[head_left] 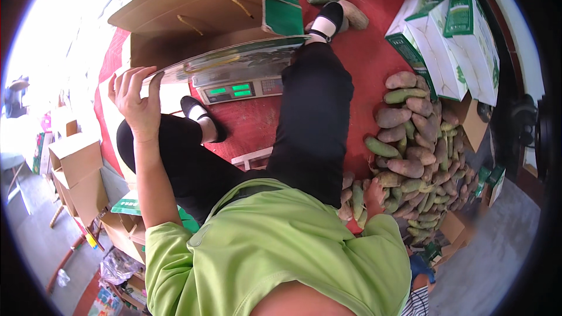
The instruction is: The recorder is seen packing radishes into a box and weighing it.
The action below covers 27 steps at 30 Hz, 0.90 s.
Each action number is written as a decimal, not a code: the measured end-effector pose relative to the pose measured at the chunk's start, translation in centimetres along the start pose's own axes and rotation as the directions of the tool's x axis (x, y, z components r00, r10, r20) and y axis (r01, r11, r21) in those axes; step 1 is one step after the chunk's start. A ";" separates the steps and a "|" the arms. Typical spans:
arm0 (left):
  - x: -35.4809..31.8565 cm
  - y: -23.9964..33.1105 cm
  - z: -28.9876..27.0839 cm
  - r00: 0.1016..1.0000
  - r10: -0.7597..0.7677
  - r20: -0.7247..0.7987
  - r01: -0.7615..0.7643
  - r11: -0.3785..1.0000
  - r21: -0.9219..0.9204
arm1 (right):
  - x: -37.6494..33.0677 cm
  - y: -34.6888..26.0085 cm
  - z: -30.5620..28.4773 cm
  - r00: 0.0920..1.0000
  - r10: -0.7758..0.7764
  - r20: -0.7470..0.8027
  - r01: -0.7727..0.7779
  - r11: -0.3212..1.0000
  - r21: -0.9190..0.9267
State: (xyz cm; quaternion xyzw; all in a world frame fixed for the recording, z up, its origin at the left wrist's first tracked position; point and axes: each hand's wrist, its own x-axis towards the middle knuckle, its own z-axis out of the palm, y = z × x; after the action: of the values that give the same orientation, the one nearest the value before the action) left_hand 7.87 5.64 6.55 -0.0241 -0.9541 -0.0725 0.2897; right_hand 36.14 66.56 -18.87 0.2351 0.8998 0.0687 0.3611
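Observation:
My left hand (136,100) is raised and grips the near edge of an open brown cardboard box (193,29) that stands on a weighing scale (240,89) with green digits. My right hand (374,194) reaches down beside my right leg into a heap of greenish and brown mangoes (418,140) on the red mat, and its fingers are hidden among the fruit. I sit in a green shirt and black trousers, legs stretched toward the scale.
White and green cartons (451,41) lean at the right behind the heap. A few mangoes (342,6) lie by my right foot. Brown cardboard boxes (79,175) stand on the left. A red mat (369,52) covers the floor.

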 end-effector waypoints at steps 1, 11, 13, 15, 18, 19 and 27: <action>0.1 0.1 -0.2 1.000 0.009 0.001 -0.009 1.000 0.007 | 0.2 -0.1 -0.2 1.000 -0.016 -0.005 0.016 1.000 -0.007; -1.2 -5.8 -5.7 0.951 -0.308 0.009 0.301 0.922 -0.243 | 5.0 -0.2 -6.8 0.950 -0.040 -0.311 0.256 0.673 0.694; -3.3 -9.4 -7.0 0.780 -0.567 0.265 0.622 0.657 -0.426 | 5.8 -2.3 -10.9 0.974 0.011 -0.226 0.214 0.272 0.938; -6.1 -12.2 -6.6 0.614 -0.564 0.552 0.774 0.294 -0.560 | 4.9 -6.5 -18.2 0.898 -0.108 -0.425 0.432 0.039 0.901; -12.3 -14.1 -1.7 0.353 -0.202 0.914 0.689 -0.604 -0.400 | 1.8 -12.4 -30.3 0.785 -0.149 -0.601 0.605 -0.024 0.796; -14.1 -14.5 -0.2 0.401 -0.117 0.908 0.652 -0.660 -0.373 | 0.6 -14.1 -33.9 0.732 -0.161 -0.662 0.660 -0.075 0.748; -12.7 -12.9 3.2 0.355 -0.157 0.922 0.635 -0.683 -0.361 | -10.6 -27.9 -54.6 0.219 -0.538 -0.814 0.822 -0.348 0.451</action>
State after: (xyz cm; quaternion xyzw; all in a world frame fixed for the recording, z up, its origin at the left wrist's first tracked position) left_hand 15.52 -6.69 -4.78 0.2850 -0.3536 -0.8846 -0.1061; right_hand -4.86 39.47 19.36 -0.2302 0.7286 -0.6451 -0.0027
